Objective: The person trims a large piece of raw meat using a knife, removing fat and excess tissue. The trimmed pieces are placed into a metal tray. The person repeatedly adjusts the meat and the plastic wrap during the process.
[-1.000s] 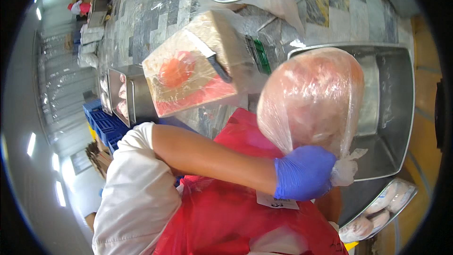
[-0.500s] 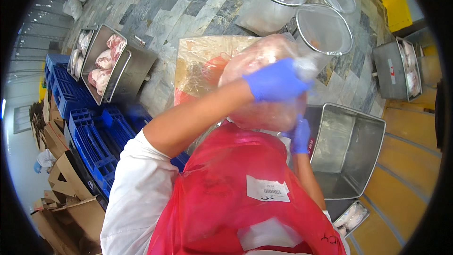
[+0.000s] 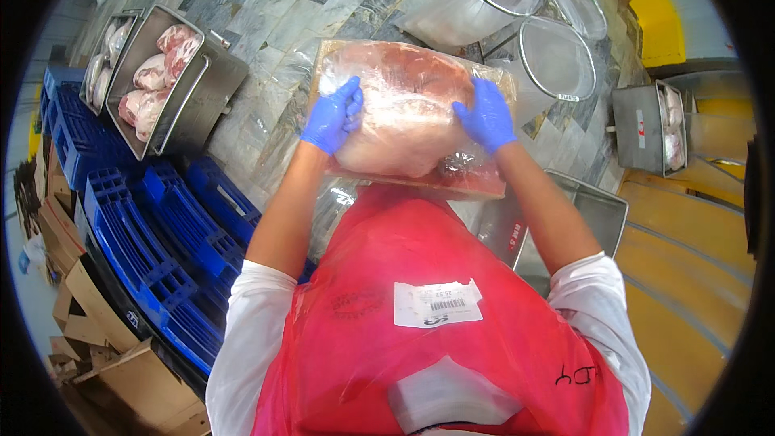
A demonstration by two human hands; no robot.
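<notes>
A big piece of pale pink meat (image 3: 404, 117) in clear plastic lies on a flat cardboard-coloured board (image 3: 475, 186) in front of my apron. Clear film also spreads over the board around the meat. My left hand (image 3: 333, 117), in a blue glove, grips the left side of the wrapped meat with curled fingers. At its right end my gloved right hand (image 3: 486, 115) presses against it, thumb toward the middle and fingers along the side. The undersides of both hands are hidden.
Steel bins (image 3: 202, 101) with meat pieces stand at the left, near blue pallets (image 3: 153, 242) and cardboard boxes (image 3: 141, 391). Hoops with clear bags (image 3: 557, 56) stand far right. A steel tub (image 3: 593, 214) sits by my right forearm; another meat bin (image 3: 646, 129) is beyond.
The wrapped meat has moved left and now lies flat on the board. My left hand has swung from the meat's right side to its left; my right hand has come up from below.
</notes>
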